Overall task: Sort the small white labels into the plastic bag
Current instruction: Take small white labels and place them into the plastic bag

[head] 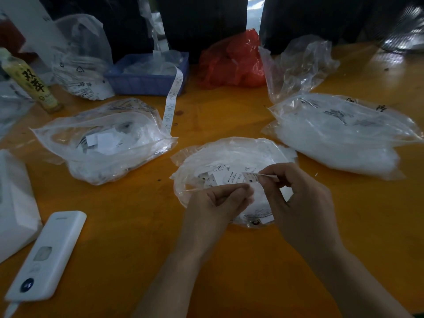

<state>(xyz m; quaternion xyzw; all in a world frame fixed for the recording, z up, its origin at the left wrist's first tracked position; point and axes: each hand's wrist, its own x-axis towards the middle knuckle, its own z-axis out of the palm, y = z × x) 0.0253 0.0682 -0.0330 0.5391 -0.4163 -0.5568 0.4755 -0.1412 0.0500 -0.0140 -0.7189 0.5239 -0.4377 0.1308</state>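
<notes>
At the far left edge a white box [13,203] is cut off by the frame, and beside it a white device [46,255] lies flat on the orange worktop [137,237], its lower end running out of view. Behind them stands a yellow bottle [29,83] with dark characters, its top blurred. A clear bag [103,138] of white pieces lies left of centre; what is printed on them cannot be read. Behind it a blue tray [146,81] holds more plastic, and a printed strip [172,97] hangs over its front wall down to that bag.

In the middle lies the open plastic bag [224,157] with a heap of small white labels [220,175] inside; their print is too small to make out. The left hand [218,203] pinches the bag's near rim, fingers curled, and hides part of the opening. The right hand [296,196] has its grip closed on one label [251,177], held between thumb and forefinger just above the heap; an "M" shows on it, the rest is blurred. Both hands cover the bag's near side.

Behind, a red bag [231,60] sits against a dark backdrop. To the right an empty-looking crumpled bag [298,63] stands up, and in front of it a full bag [339,134] of white contents lies flat; its contents cannot be told apart.
</notes>
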